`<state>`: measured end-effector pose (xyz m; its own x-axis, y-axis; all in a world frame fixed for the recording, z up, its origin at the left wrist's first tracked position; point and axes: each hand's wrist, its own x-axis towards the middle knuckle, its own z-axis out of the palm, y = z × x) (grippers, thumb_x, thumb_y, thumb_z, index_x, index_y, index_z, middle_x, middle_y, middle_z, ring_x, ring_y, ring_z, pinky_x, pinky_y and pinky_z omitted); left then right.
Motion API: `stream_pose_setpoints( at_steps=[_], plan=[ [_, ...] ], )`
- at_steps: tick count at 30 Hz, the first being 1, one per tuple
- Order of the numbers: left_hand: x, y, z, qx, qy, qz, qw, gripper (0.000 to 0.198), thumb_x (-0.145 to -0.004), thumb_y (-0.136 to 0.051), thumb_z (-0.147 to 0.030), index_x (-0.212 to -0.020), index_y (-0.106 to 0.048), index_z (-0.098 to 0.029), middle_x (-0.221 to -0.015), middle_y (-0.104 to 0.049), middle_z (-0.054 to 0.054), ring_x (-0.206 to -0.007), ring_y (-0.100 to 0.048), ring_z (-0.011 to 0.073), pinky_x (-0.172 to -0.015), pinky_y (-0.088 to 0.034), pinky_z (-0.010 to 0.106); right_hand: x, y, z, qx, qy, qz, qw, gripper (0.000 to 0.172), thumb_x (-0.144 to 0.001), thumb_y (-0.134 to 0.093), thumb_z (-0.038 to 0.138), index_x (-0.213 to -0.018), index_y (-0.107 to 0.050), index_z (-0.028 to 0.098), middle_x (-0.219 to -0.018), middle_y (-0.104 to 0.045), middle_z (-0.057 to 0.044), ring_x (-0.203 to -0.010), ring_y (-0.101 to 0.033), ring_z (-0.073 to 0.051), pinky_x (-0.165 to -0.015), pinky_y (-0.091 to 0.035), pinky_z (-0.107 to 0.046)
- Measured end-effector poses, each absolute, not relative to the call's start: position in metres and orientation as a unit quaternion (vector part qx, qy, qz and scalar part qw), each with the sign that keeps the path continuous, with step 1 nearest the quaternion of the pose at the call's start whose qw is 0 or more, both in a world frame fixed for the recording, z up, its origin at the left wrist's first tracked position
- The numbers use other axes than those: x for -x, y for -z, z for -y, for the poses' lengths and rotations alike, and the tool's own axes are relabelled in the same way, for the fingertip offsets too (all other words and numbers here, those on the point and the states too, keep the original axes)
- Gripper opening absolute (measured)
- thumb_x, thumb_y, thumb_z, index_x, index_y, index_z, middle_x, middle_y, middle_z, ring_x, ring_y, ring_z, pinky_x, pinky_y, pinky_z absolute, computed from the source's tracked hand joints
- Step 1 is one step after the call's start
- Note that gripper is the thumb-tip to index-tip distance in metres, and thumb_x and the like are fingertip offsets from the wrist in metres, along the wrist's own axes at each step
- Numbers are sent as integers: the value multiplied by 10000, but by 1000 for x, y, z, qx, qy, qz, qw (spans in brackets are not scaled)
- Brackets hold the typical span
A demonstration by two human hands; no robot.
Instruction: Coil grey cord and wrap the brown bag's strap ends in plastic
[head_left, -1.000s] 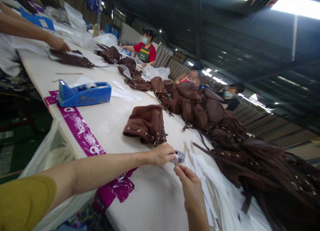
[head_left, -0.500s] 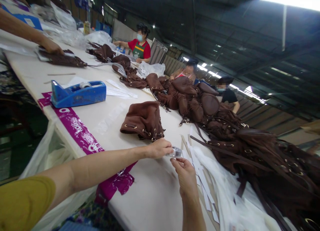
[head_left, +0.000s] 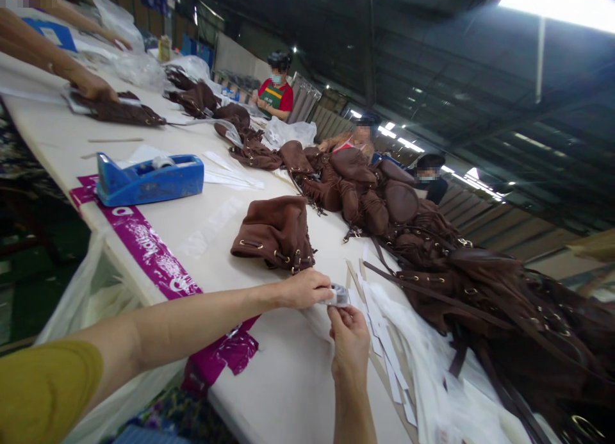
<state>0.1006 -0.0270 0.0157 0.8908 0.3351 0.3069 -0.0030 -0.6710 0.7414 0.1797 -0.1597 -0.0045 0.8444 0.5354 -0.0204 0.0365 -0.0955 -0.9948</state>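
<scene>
My left hand point(head_left: 304, 288) is closed on a small clear roll of tape point(head_left: 339, 295) held just above the white table point(head_left: 269, 373). My right hand point(head_left: 350, 338) meets it from below, its fingertips pinched at the roll's edge. A single brown suede bag point(head_left: 276, 234) with metal eyelets lies just beyond my left hand. White paper strips point(head_left: 384, 341) lie to the right of my hands.
A blue tape dispenser point(head_left: 148, 178) sits at the left on a magenta printed sheet point(head_left: 144, 245). A long heap of brown bags and straps point(head_left: 461, 277) runs along the right. Other people work at the far side, and another person's hand point(head_left: 91, 85) presses a bag at top left.
My right hand has drawn in closer under the roll and my left hand has shifted slightly left with it. The view has swung a little.
</scene>
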Motion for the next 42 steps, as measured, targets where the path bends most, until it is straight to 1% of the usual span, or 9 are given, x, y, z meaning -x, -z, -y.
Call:
stream_pose_setpoints(
  at_steps=[6,11,16,19,23,28,34,39,42],
  plan=[
    [-99,-15,27,-884,-221,-86,404,209,-848,-495,-234,-677,-574,-143,-651,-525,-16,-662,-463,113,-630,-343,213,-173,5,162,718,-179,162,653,463,-613,-754,429,-961,-546,208,-922,-610,11,-622,-492,-98,-483,-346,-209],
    [-100,-10,27,-887,-228,-76,394,210,-846,-517,-238,-674,-584,-138,-626,-525,-15,-644,-458,114,-631,-349,214,-168,2,165,700,-235,140,660,311,-607,-766,366,-797,-610,174,-559,-443,87,-449,-305,-55,-408,-224,-209],
    [-102,-3,29,-896,-235,-58,372,185,-825,-573,-233,-675,-611,-132,-653,-571,4,-654,-475,118,-650,-361,214,-166,2,165,618,-319,104,711,287,-557,-736,301,-682,-499,200,-523,-264,125,-420,-213,-41,-375,-184,-184],
    [-103,0,31,-899,-237,-49,365,139,-802,-618,-230,-704,-632,-133,-683,-601,10,-671,-497,123,-662,-372,212,-167,2,167,578,-354,89,730,337,-551,-736,312,-645,-433,202,-554,-302,119,-418,-206,-26,-360,-193,-165],
    [-105,4,31,-901,-240,-46,359,104,-786,-648,-223,-732,-638,-135,-711,-619,8,-693,-521,126,-690,-386,210,-168,5,173,493,-459,62,737,341,-583,-774,297,-750,-503,174,-631,-453,94,-404,-213,3,-341,-203,-130],
    [-103,5,35,-905,-237,-47,349,99,-777,-669,-230,-780,-617,-146,-777,-636,8,-734,-547,130,-703,-406,206,-169,14,179,332,-559,27,759,343,-691,-769,176,-681,-426,184,-541,-331,137,-369,-258,8,-328,-226,-98],
    [-98,-5,42,-916,-211,-68,336,193,-772,-696,-294,-811,-559,-163,-835,-634,25,-810,-581,165,-732,-440,232,-173,22,183,282,-588,7,758,303,-747,-763,189,-719,-461,176,-537,-314,142,-361,-301,14,-328,-238,-95],
    [-90,-15,42,-926,-200,-48,316,235,-761,-722,-316,-775,-532,-176,-973,-613,64,-1114,-524,252,-876,-427,302,-180,29,187,272,-623,-17,733,307,-730,-790,209,-699,-490,156,-536,-345,138,-353,-296,25,-324,-223,-94],
    [-87,-18,41,-908,-177,-66,375,242,-761,-718,-286,-768,-501,-177,-904,-613,24,-925,-573,185,-765,-429,242,-182,32,189,265,-636,-7,725,297,-751,-777,235,-677,-504,148,-542,-370,127,-362,-287,26,-334,-244,-86]
  ],
)
